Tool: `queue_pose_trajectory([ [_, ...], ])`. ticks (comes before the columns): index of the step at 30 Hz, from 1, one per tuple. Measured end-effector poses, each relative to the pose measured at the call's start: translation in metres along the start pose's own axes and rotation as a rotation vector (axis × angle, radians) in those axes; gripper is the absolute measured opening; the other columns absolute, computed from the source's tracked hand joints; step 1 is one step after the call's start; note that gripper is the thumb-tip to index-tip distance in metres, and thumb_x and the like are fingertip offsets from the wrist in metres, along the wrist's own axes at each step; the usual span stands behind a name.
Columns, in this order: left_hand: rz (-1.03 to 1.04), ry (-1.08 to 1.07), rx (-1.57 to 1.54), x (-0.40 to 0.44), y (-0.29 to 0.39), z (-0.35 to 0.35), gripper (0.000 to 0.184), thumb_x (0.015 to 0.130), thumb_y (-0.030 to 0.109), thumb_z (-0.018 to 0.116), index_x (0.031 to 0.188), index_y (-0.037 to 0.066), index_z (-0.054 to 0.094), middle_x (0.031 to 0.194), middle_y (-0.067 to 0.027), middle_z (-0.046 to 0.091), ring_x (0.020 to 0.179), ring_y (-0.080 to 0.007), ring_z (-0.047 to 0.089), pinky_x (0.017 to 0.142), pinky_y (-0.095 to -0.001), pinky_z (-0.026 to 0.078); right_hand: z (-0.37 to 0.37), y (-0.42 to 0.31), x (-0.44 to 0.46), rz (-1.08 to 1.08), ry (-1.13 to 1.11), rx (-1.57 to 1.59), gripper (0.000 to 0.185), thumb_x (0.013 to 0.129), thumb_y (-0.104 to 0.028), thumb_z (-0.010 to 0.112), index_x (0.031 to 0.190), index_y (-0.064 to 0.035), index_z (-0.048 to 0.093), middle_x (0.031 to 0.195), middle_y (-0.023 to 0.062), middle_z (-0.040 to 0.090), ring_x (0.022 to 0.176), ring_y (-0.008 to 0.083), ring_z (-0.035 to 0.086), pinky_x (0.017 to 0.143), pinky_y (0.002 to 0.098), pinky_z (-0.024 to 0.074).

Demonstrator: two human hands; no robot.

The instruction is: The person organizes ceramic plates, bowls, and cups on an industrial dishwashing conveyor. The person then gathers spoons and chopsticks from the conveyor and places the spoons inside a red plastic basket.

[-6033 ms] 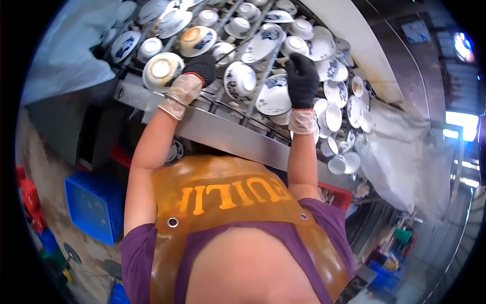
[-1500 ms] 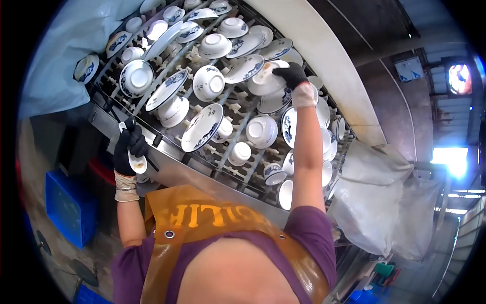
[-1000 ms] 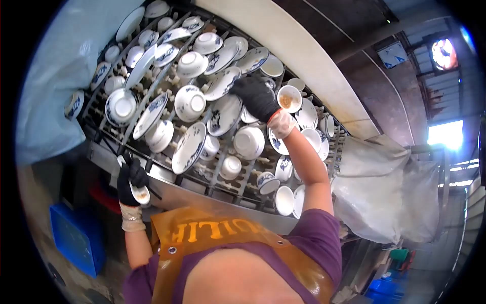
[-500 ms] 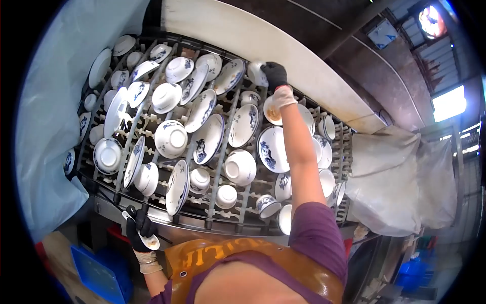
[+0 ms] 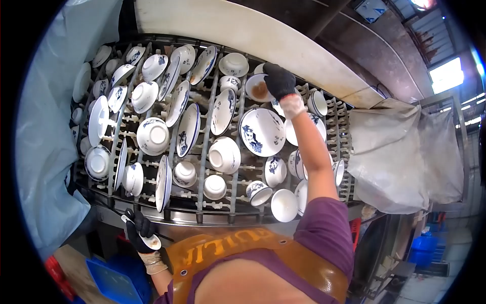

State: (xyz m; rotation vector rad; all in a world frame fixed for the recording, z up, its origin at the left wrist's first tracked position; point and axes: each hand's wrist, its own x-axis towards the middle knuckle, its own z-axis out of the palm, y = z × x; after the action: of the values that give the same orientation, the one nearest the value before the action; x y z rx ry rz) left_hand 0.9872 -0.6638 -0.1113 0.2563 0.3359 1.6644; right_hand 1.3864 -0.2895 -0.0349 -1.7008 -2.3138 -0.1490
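Observation:
My left hand [image 5: 140, 234], in a black glove, is closed around a white spoon [image 5: 152, 242] in front of the rack's metal edge. My right hand [image 5: 279, 81], gloved in black too, is at the rack's far side with its fingers at the rim of a bowl [image 5: 258, 88] that has brown residue inside. Its fingertips are partly hidden, but they look closed on that rim. Many white dishes with blue patterns stand on the pegged rack [image 5: 205, 147]. An upturned bowl [image 5: 234, 65] lies left of my right hand, and a large plate [image 5: 262, 133] leans below it.
A pale panel [image 5: 243, 30] runs behind the rack. Plastic sheets hang at the left [image 5: 55, 142] and at the right [image 5: 385, 157]. Below on the left is a blue crate [image 5: 114, 281]. A blue container [image 5: 424, 248] stands at the lower right.
My right hand has let go of a bowl, now upturned at the far side, and moved to the bowl with residue. The dishes have shifted left in view. My left hand still holds the spoon.

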Motion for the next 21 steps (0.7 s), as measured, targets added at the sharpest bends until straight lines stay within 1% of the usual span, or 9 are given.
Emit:
queue_pose_trajectory([
  [3,0.008,0.025,-0.001,-0.001,-0.005,0.006,0.023,0.091,0.020,0.046,0.111,0.008,0.048,0.065,0.0018,0.033,0.048,-0.0059,0.032,0.042,-0.0207,0.028,0.012,-0.003,-0.037,-0.399,0.498,-0.171,0.007,0.073,-0.015,0.055,0.079,-0.0101,0.055,0.081,0.0101,0.056,0.079,0.0255,0.056,0.060,0.0374,0.0466],
  [5,-0.006,0.019,-0.014,-0.003,-0.007,0.004,0.023,0.091,0.020,0.046,0.110,0.008,0.048,0.065,0.0017,0.033,0.047,-0.0059,0.032,0.041,-0.0209,0.028,0.024,0.005,-0.057,-0.636,0.332,-0.212,0.008,0.073,-0.017,0.056,0.077,-0.0103,0.055,0.080,0.0075,0.055,0.077,0.0233,0.057,0.060,0.0346,0.0475],
  [7,-0.012,0.006,-0.034,-0.002,-0.011,0.002,0.022,0.091,0.020,0.046,0.109,0.008,0.047,0.065,0.0016,0.033,0.047,-0.0059,0.032,0.041,-0.0210,0.028,-0.001,-0.013,-0.058,-0.131,-0.257,-0.317,0.010,0.072,-0.017,0.060,0.077,-0.0090,0.058,0.084,0.0102,0.061,0.076,0.0285,0.060,0.064,0.0377,0.0485],
  [10,-0.021,-0.056,-0.017,-0.001,-0.016,0.007,0.028,0.093,0.023,0.042,0.115,0.006,0.045,0.066,0.0019,0.030,0.048,-0.0055,0.032,0.042,-0.0216,0.029,0.019,0.030,-0.034,-0.078,0.375,0.168,0.016,0.075,-0.020,0.060,0.085,-0.0085,0.060,0.085,0.0120,0.062,0.077,0.0303,0.060,0.067,0.0360,0.0487],
  [13,-0.031,0.016,0.007,-0.002,-0.019,0.009,0.020,0.091,0.021,0.045,0.107,0.008,0.045,0.064,0.0013,0.033,0.045,-0.0059,0.030,0.040,-0.0209,0.028,0.050,0.052,0.007,0.235,0.377,0.238,0.040,0.073,-0.034,0.062,0.102,-0.0059,0.058,0.102,0.0191,0.058,0.093,0.0326,0.056,0.082,0.0402,0.0442],
  [15,-0.024,0.019,0.002,-0.006,-0.023,0.007,0.021,0.091,0.021,0.046,0.108,0.008,0.045,0.064,0.0013,0.032,0.046,-0.0062,0.030,0.040,-0.0210,0.028,0.062,0.057,0.034,0.454,0.026,0.237,0.047,0.072,-0.037,0.063,0.105,-0.0042,0.058,0.107,0.0210,0.056,0.098,0.0332,0.055,0.086,0.0410,0.0431],
  [19,0.005,0.065,0.064,-0.009,-0.032,0.016,0.025,0.090,0.020,0.047,0.112,0.009,0.046,0.064,0.0015,0.032,0.047,-0.0064,0.031,0.041,-0.0210,0.028,0.069,0.065,0.054,0.259,0.076,0.209,0.038,0.074,-0.022,0.057,0.108,-0.0045,0.057,0.107,0.0209,0.057,0.100,0.0324,0.055,0.085,0.0392,0.0440],
  [20,0.010,0.061,0.070,-0.009,-0.033,0.016,0.026,0.090,0.020,0.047,0.113,0.009,0.046,0.064,0.0014,0.032,0.047,-0.0064,0.031,0.041,-0.0211,0.028,0.073,0.059,0.048,0.133,0.396,0.279,0.033,0.073,-0.015,0.053,0.105,-0.0057,0.057,0.094,0.0191,0.060,0.090,0.0312,0.058,0.077,0.0412,0.0455],
  [21,0.014,0.060,0.070,-0.010,-0.035,0.015,0.027,0.090,0.020,0.047,0.114,0.009,0.046,0.064,0.0014,0.032,0.047,-0.0064,0.031,0.041,-0.0211,0.029,0.074,0.057,0.039,0.125,0.390,0.278,0.033,0.073,-0.015,0.053,0.105,-0.0057,0.057,0.094,0.0191,0.060,0.090,0.0312,0.058,0.077,0.0412,0.0455],
])
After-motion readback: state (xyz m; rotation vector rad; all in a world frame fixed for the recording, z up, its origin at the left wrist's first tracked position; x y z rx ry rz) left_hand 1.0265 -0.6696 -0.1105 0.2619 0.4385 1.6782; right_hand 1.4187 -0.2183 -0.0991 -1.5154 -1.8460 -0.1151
